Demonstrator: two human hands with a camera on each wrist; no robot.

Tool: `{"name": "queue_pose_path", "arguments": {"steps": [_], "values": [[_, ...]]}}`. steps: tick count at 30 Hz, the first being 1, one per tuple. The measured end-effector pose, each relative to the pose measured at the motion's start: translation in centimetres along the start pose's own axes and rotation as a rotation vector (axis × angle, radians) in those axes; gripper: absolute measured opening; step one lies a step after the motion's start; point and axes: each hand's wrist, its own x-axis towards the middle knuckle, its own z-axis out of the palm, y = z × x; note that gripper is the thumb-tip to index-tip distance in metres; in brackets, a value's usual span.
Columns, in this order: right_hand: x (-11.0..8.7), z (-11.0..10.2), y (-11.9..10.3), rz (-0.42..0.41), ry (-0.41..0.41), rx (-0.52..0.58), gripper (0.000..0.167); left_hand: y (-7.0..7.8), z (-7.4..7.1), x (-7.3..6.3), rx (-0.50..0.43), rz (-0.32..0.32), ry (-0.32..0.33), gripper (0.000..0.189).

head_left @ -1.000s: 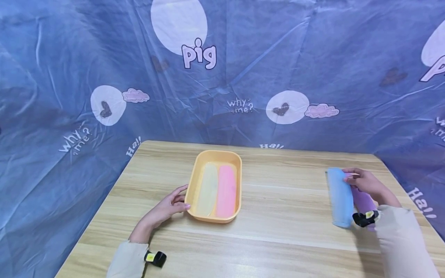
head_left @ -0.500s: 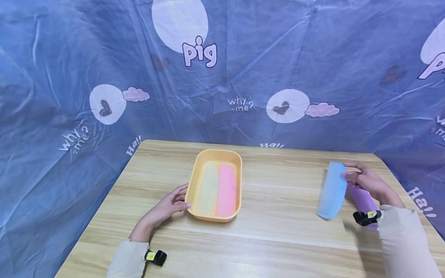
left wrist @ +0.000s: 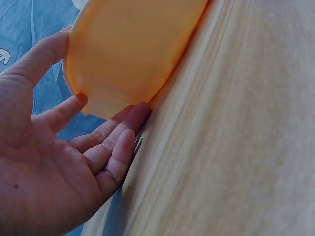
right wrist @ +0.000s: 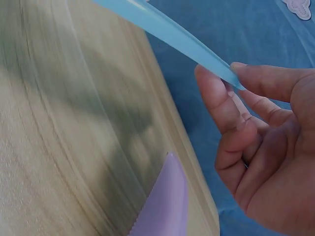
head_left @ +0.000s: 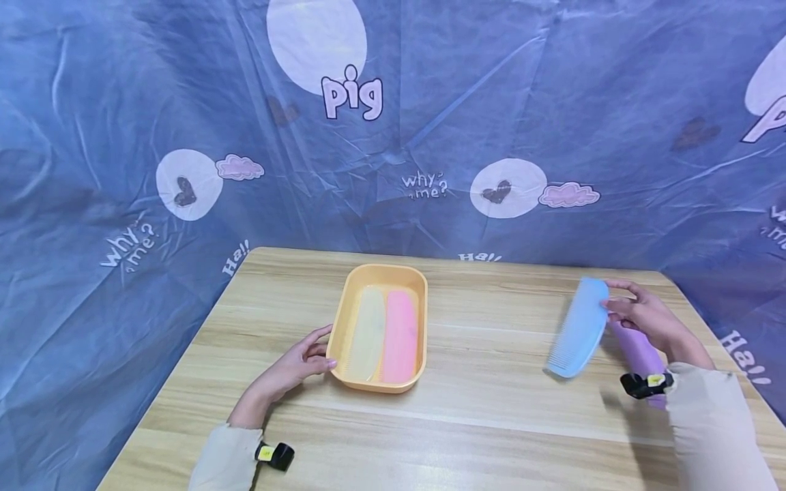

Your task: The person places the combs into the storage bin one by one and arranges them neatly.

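Note:
A blue comb (head_left: 580, 331) hangs tilted above the right side of the table, its teeth toward the left. My right hand (head_left: 653, 320) pinches its upper end between thumb and fingers; in the right wrist view the comb (right wrist: 182, 42) shows edge-on. Below that hand lies a purple comb (head_left: 635, 348), partly covered by the wrist strap. My left hand (head_left: 303, 361) rests against the left side of a yellow-orange tray (head_left: 422, 341), thumb at the rim and the other fingers (left wrist: 140, 115) loose along the wall. Inside the tray lie a pale yellow-green comb (head_left: 368, 334) and a pink comb (head_left: 400, 337), side by side.
The wood-grain table (head_left: 491, 409) ends at a blue printed cloth (head_left: 381, 204) hanging behind it and at the sides. Black straps with small devices (head_left: 645, 385) sit at both wrists.
My right hand has raised the blue comb off the purple one; its lower end has swung up and to the left. The left hand and the tray have stayed in place.

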Motion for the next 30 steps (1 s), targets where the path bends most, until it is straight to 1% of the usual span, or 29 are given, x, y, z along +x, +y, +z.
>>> {"name": "queue_pose_path", "arguments": {"steps": [6, 13, 19, 26, 30], "values": [[0.1, 0.3, -0.5, -0.014, -0.005, 0.102, 0.035, 0.1, 0.0, 0.0, 0.002, -0.001, 0.001, 0.08], [0.2, 1.0, -1.3, -0.003, -0.028, 0.292, 0.034, 0.0, 0.1, 0.1, 0.003, 0.005, 0.002, 0.081], [0.0, 2.0, -2.5, -0.005, -0.023, 0.323, 0.031, -0.1, 0.0, 0.0, 0.002, 0.011, -0.002, 0.08], [-0.1, 3.3, -3.7, -0.017, -0.031, 0.391, 0.032, -0.1, -0.1, -0.2, 0.011, 0.006, -0.004, 0.08], [-0.2, 4.0, -4.4, -0.028, -0.038, 0.411, 0.033, -0.1, -0.2, -0.3, 0.011, 0.005, -0.006, 0.08]]}}
